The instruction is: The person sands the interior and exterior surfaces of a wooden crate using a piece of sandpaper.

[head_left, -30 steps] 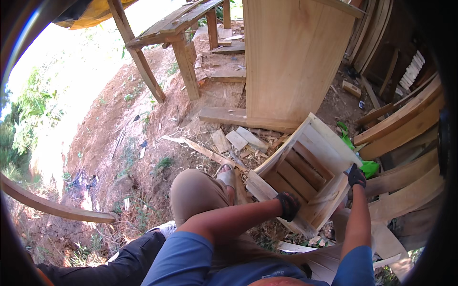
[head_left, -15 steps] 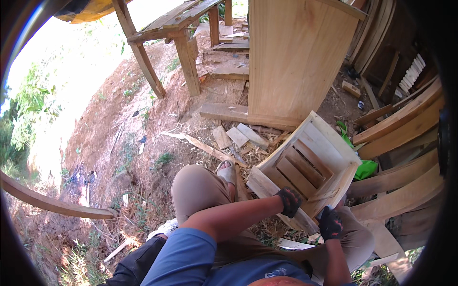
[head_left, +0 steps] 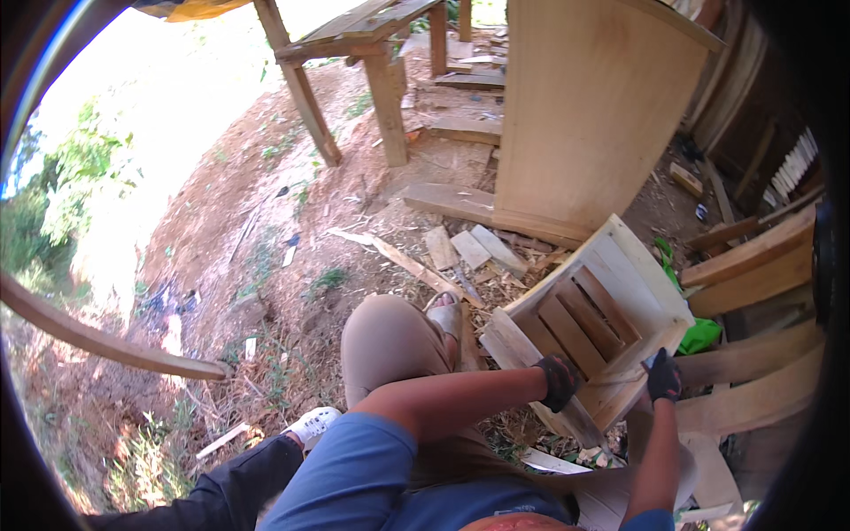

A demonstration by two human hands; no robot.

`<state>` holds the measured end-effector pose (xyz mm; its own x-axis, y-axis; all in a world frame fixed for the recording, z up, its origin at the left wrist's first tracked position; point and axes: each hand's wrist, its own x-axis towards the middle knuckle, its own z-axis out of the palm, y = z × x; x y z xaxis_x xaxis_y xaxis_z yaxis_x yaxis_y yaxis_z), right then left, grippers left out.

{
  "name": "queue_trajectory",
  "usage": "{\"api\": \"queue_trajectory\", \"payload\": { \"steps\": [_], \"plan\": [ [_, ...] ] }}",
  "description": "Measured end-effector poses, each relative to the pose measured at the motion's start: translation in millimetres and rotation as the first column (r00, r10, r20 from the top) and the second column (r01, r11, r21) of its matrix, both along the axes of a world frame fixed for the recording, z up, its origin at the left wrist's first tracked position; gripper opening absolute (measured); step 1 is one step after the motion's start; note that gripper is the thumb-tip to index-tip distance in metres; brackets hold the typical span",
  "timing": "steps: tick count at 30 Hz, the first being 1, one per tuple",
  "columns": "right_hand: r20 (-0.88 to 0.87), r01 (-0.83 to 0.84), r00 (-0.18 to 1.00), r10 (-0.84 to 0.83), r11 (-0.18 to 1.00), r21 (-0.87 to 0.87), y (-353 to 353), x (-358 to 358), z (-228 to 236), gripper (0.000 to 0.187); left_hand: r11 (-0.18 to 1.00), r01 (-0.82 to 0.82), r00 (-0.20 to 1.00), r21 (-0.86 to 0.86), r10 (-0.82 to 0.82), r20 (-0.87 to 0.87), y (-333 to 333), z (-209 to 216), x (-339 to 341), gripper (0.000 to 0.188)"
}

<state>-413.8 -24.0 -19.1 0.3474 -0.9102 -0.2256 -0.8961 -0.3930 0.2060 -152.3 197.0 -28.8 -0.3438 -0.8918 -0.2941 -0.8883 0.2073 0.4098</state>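
Note:
A box-like wooden frame [head_left: 639,270] with pale side boards and brown slats [head_left: 571,332] across its inside leans in front of me, tilted, by my bent knees. My left hand [head_left: 560,382], in a dark glove, is closed over the frame's near left edge. At the frame's right side board is my right hand [head_left: 664,380], gloved too, its fingers closed. A small greyish piece [head_left: 653,358] sticks out past those fingers; most of it is hidden, so its kind is unclear.
A large wooden panel [head_left: 602,115] stands beyond the frame, beside a rough bench [head_left: 354,40]. Planks [head_left: 753,257] are stacked at the right, near a green plastic bag [head_left: 699,336]. Offcuts [head_left: 471,250] litter the ground. Another person's dark-trousered leg [head_left: 243,473] reaches in at lower left.
My right hand has slid away from me along the frame's right side board. My left hand keeps its place on the near edge. The whole view has shifted slightly.

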Motion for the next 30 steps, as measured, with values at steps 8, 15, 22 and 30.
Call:
{"api": "queue_trajectory", "payload": {
  "steps": [8, 15, 22, 30],
  "plan": [
    [0.013, -0.066, 0.998, 0.067, 0.995, -0.069, -136.7, -3.7, -15.5, 0.071, 0.995, 0.052, 0.999, 0.081, -0.053, 0.007, -6.4, 28.5, 5.6, 0.053],
    [0.068, 0.012, 0.998, -0.008, 0.998, -0.059, -89.8, -8.6, -10.7, 0.065, 0.997, 0.043, 0.998, 0.057, -0.045, 0.033, -5.7, 40.9, 2.3, 0.054],
    [0.048, -0.019, 0.999, 0.014, 0.994, 0.104, 87.1, -5.2, 0.9, 0.069, 0.986, 0.079, 0.994, 0.144, -0.089, 0.062, 0.6, 41.7, 8.5, 0.063],
    [0.145, -0.032, 0.989, 0.014, 0.992, 0.12, 154.4, 2.6, 19.1, 0.043, 0.994, 0.06, 0.995, 0.092, -0.067, 0.074, -1.0, 35.9, 4.4, 0.062]
  ]
}}
